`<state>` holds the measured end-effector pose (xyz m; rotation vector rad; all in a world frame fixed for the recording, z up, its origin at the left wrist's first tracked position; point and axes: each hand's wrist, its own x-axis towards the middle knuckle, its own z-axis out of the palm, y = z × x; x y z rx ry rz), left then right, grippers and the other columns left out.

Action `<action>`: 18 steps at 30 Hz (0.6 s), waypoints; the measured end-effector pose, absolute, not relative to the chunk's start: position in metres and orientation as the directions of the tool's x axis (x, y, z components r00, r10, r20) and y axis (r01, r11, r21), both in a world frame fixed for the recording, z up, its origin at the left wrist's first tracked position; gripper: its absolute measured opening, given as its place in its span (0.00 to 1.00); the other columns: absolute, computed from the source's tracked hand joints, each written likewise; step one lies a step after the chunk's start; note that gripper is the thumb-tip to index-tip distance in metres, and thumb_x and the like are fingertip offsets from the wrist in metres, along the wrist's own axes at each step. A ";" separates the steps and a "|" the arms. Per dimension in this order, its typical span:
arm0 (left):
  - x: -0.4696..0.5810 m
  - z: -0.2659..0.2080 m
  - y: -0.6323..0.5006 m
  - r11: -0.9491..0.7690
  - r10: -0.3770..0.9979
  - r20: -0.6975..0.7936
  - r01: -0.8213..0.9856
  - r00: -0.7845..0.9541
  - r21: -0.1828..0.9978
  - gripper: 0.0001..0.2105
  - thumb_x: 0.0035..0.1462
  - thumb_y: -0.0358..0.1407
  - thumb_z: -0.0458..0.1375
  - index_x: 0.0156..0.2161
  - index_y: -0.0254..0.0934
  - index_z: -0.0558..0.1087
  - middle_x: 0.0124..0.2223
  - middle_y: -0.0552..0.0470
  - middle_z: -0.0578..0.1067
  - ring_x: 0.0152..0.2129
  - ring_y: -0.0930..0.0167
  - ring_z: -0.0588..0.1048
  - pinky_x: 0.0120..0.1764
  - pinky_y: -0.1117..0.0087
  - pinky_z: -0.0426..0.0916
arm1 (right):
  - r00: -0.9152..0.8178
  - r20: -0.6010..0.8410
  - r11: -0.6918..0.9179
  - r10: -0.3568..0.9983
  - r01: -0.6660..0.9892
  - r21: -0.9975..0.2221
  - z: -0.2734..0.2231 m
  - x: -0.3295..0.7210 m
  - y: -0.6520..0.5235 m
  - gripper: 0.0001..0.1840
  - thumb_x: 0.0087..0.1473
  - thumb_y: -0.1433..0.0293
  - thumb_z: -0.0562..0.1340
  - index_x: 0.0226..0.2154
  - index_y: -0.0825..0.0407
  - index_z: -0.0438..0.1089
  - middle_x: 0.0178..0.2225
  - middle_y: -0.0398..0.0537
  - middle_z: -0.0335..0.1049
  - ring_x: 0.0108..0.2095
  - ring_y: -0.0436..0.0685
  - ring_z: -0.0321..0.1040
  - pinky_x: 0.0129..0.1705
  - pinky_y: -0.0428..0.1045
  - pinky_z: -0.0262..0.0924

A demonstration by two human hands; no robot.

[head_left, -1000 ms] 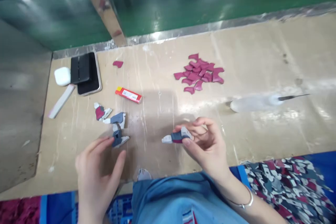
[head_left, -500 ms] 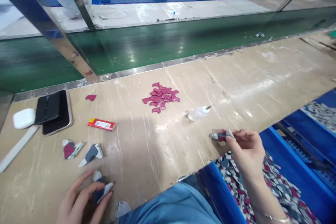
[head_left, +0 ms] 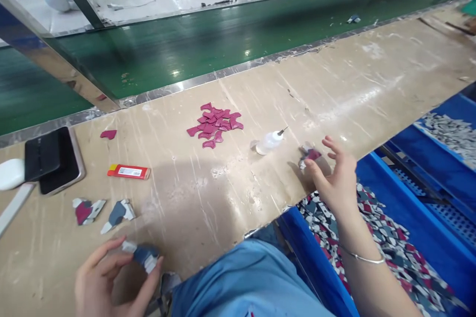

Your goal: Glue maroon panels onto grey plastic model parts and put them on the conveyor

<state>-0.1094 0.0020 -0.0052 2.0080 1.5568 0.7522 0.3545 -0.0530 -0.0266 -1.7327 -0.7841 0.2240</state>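
Note:
At the lower left, my left hand (head_left: 115, 277) pinches a small dark blue-grey and white piece (head_left: 145, 256) between fingertips and thumb. My right hand (head_left: 334, 173) is open, its fingers spread. Just left of its thumb a maroon, grey and white piece (head_left: 310, 154) lies on the table, slightly blurred. A white bottle with a needle tip (head_left: 269, 142) lies on its side near that piece. Beyond my left hand rest a maroon-centred piece (head_left: 87, 211) and a blue-grey and white piece (head_left: 118, 215). A pile of maroon pieces (head_left: 215, 125) sits mid-table.
A red packet (head_left: 129, 172), a lone maroon piece (head_left: 108, 134) and a phone (head_left: 76, 158) lie at left. Blue bins (head_left: 394, 198) of pieces stand below the table's right edge. A metal post (head_left: 80, 69) rises beside the green belt (head_left: 223, 34).
My right hand has let go of the maroon and grey piece, which now lies on the table, and opened its fingers. My left hand still holds its piece, now turned. The view has tilted down.

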 end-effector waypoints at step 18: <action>-0.014 -0.009 0.014 -0.337 0.927 0.196 0.482 0.319 0.809 0.21 0.63 0.33 0.69 0.59 0.48 0.71 0.59 0.46 0.79 0.57 0.59 0.80 0.57 0.54 0.79 | -0.169 -0.250 -0.213 0.953 -0.963 -0.163 -0.012 0.290 0.031 0.18 0.57 0.67 0.78 0.42 0.54 0.71 0.23 0.27 0.66 0.21 0.39 0.61 0.22 0.34 0.55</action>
